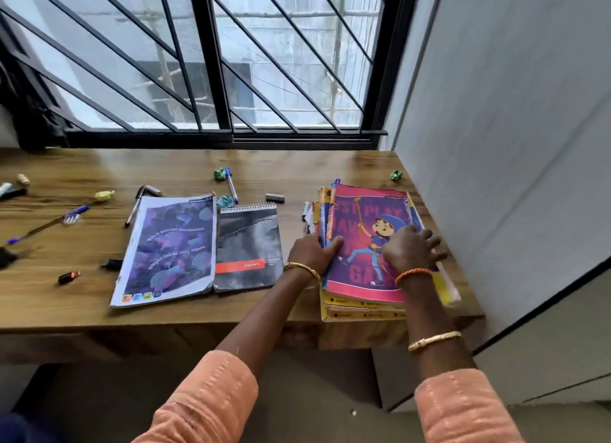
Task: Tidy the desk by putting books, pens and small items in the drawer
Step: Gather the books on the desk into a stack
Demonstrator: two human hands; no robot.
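Note:
A stack of books [360, 211] with a pink and purple cartoon cover on top lies at the desk's right end. My left hand [312, 252] grips the stack's left edge, thumb on the cover. My right hand [411, 247] rests on the cover with its fingers curled over the stack's right edge. A purple notebook [168, 247] and a grey spiral notepad [248, 247] lie side by side mid-desk. Pens lie scattered: a blue-capped one [231, 186], a silver one [134, 208] and a blue one [49, 222] at the left.
The wooden desk [82, 310] sits under a barred window [205, 62], with a white wall [512, 145] close on the right. Crumpled green papers [396, 174], a yellow wrapper [104, 195], a grey cap [275, 197] and small dark items [69, 276] are strewn about.

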